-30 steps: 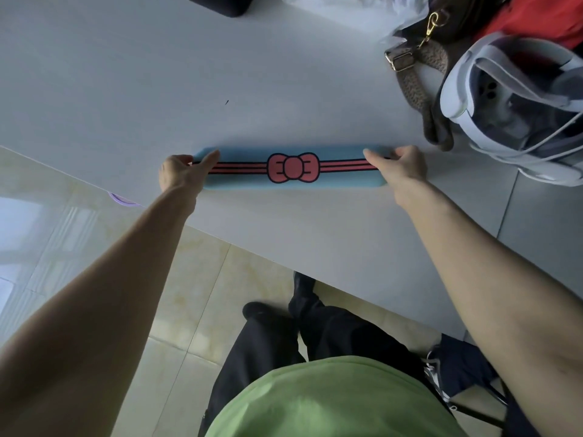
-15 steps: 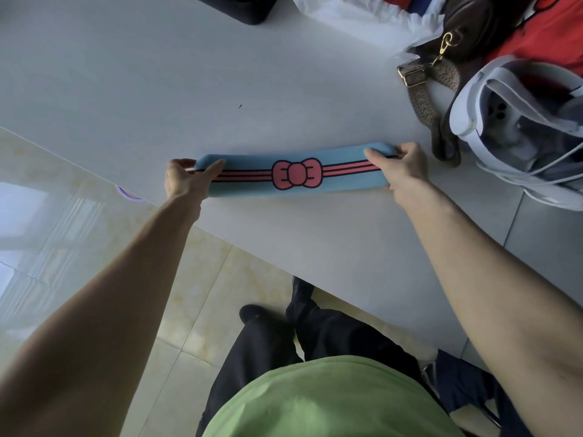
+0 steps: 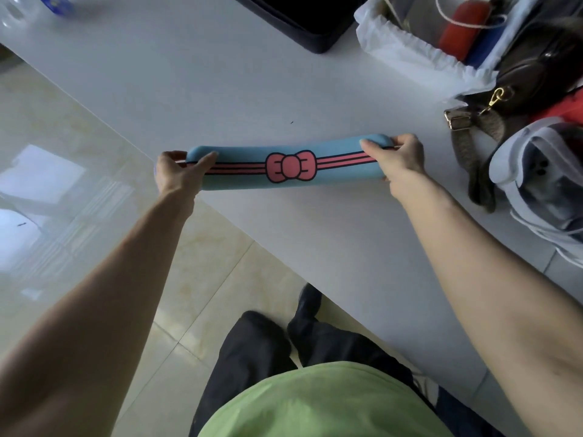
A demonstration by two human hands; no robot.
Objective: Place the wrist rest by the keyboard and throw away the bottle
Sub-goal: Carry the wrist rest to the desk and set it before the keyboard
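A long blue wrist rest [image 3: 246, 157] with a pink bow and pink stripes is held over the white table [image 3: 220, 89], tilted with its right end farther away. My left hand [image 3: 176, 175] grips its left end and my right hand [image 3: 397, 157] grips its right end. A clear plastic bottle [image 3: 19, 7] with a blue label lies at the far left corner of the table, cut off by the frame. A black object [image 3: 303, 20] at the top edge sits partly in view; I cannot tell whether it is the keyboard.
A white bag [image 3: 410, 48] with red and blue items, a brown handbag [image 3: 530, 77] with a strap and a white headset [image 3: 542, 190] crowd the table's right side. The table edge runs diagonally above a tiled floor [image 3: 63, 216]. My legs stand below.
The wrist rest has been lifted off the table and carried forward, its right end swinging farther away. The view has shifted, bringing the bottle and the black object into sight.
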